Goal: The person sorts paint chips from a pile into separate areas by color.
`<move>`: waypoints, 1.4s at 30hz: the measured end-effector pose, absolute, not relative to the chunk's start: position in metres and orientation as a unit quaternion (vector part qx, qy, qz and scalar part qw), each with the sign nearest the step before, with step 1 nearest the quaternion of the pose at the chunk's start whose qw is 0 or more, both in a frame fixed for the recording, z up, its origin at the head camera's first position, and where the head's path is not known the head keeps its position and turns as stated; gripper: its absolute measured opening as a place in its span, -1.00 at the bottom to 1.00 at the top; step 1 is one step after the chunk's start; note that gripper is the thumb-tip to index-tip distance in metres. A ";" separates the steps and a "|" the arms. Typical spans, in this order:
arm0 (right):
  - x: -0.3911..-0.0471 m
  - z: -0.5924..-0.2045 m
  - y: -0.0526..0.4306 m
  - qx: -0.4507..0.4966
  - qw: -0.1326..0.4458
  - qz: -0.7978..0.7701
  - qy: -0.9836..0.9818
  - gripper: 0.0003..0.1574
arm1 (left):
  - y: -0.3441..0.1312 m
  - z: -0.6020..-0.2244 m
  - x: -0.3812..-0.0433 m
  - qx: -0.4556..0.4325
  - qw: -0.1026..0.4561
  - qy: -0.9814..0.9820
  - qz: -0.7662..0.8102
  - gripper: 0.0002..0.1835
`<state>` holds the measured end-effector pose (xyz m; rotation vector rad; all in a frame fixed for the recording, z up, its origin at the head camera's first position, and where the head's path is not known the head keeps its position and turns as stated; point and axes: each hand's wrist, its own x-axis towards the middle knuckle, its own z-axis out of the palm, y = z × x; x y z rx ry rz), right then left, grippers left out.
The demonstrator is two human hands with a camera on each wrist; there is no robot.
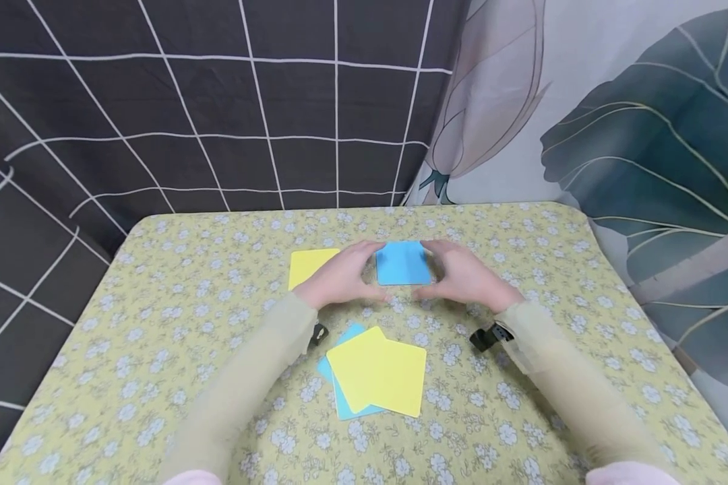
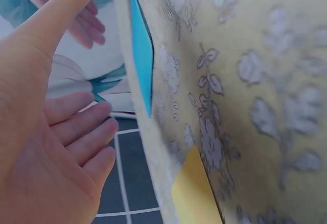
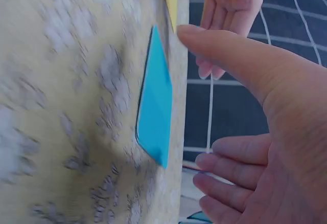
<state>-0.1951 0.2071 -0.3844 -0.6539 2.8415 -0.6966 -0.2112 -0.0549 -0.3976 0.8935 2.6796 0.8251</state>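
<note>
A square blue card [image 1: 403,264] lies flat on the flowered tablecloth near the far side of the table; whether it is one card or a neat stack I cannot tell. Just left of it my left hand [image 1: 347,275] hovers with thumb and fingers spread. My right hand [image 1: 463,275] mirrors it on the other side, palm facing inward. In both wrist views a gap shows between the palms and the blue card [image 2: 142,52] [image 3: 156,101], and nothing is held. Partly behind my left hand lies a yellow card [image 1: 309,265].
Closer to me, a fanned pile has yellow cards [image 1: 376,370] on top of light blue ones [image 1: 347,408]. The yellow flowered tablecloth [image 1: 158,337] covers the table. Behind its far edge hangs a dark cloth with white grid lines [image 1: 297,101], beside a leaf-patterned curtain [image 1: 655,155].
</note>
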 end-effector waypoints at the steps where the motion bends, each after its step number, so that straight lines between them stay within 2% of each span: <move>1: -0.190 -0.383 0.207 -0.218 0.073 -0.231 0.945 0.40 | -0.057 -0.396 -0.208 0.304 0.098 0.906 0.277 0.17; 18: -0.116 -0.386 0.201 -0.245 0.077 -0.209 0.944 0.56 | -0.072 -0.382 -0.144 0.399 0.062 0.886 0.227 0.17; 29: -0.090 -0.383 0.194 -0.276 0.060 -0.195 0.939 0.61 | -0.085 -0.392 -0.110 0.389 0.095 0.888 0.227 0.19; 42: -0.067 -0.398 0.183 -0.304 0.087 -0.209 0.925 0.45 | -0.077 -0.402 -0.083 0.396 0.144 0.878 0.226 0.21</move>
